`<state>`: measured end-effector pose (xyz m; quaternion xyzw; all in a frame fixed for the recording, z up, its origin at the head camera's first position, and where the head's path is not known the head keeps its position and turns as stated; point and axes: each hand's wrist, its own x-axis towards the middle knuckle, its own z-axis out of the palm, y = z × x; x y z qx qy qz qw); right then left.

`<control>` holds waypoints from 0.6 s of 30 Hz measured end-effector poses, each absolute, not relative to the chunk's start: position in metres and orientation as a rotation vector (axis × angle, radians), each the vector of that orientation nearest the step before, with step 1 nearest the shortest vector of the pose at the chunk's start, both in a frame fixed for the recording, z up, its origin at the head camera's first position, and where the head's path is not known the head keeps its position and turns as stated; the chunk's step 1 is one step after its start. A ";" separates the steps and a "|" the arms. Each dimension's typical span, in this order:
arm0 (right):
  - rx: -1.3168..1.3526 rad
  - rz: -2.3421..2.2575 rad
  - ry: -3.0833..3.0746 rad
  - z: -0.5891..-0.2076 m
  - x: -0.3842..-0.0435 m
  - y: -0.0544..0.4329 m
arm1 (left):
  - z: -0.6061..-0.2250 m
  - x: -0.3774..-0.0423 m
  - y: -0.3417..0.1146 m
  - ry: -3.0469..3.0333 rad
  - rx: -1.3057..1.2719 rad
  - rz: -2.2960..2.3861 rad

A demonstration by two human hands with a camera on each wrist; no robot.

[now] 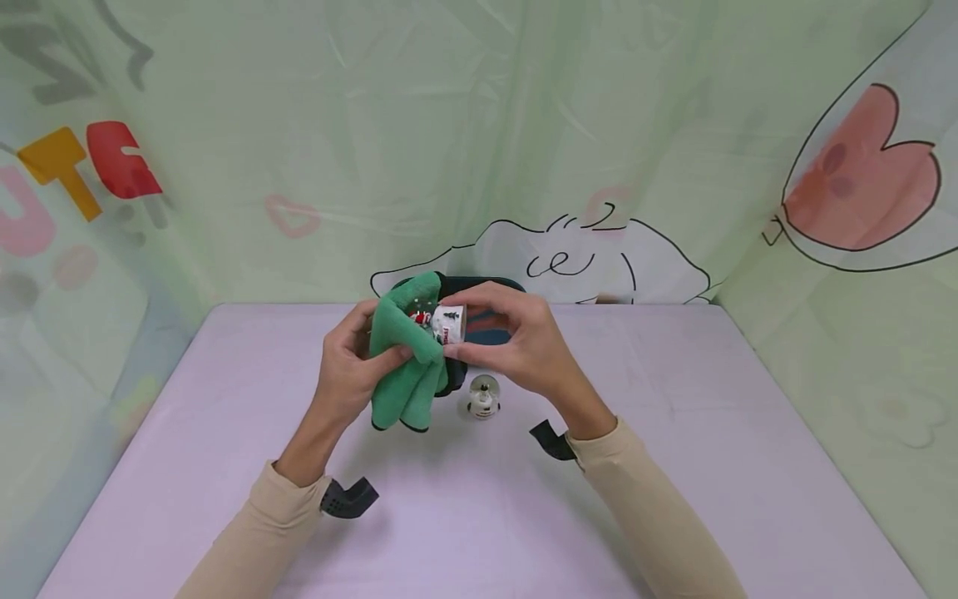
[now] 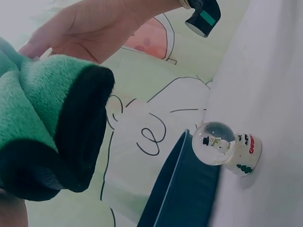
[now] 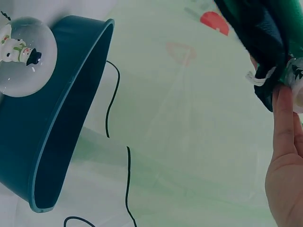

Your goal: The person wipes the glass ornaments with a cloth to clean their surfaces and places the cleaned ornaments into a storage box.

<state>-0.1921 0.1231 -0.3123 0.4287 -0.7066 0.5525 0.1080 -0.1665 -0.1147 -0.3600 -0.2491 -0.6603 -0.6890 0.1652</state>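
Observation:
A green plush cloth (image 1: 400, 324) with a dark underside hangs from my left hand (image 1: 346, 366), the thumb pressing its front. Partly inside its folds is a snow globe (image 1: 451, 324), its clear dome against the green cloth and its white printed base to the right. My right hand (image 1: 527, 337) pinches that base between thumb and fingers. In the left wrist view the cloth hides the held globe and most of the left hand. Another snow globe (image 2: 215, 144), with a snowman inside, stands upright on the table below the hands.
Behind the hands a dark blue basin (image 3: 28, 123) stands on the table, close to the standing globe. The pale lilac tabletop (image 1: 636, 466) ends at a printed curtain (image 1: 419, 125) at the back and sides.

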 end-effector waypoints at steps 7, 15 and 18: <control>1.165 1.653 -2.172 -0.310 -0.191 0.124 | -0.362 -0.167 -0.114 -1.886 -0.765 -1.926; 1.047 1.678 -2.284 -0.306 -0.191 0.126 | -0.362 -0.167 -0.112 -1.905 -0.816 -1.882; 1.003 1.655 -2.330 -0.306 -0.190 0.127 | -0.363 -0.167 -0.111 -1.921 -0.835 -1.849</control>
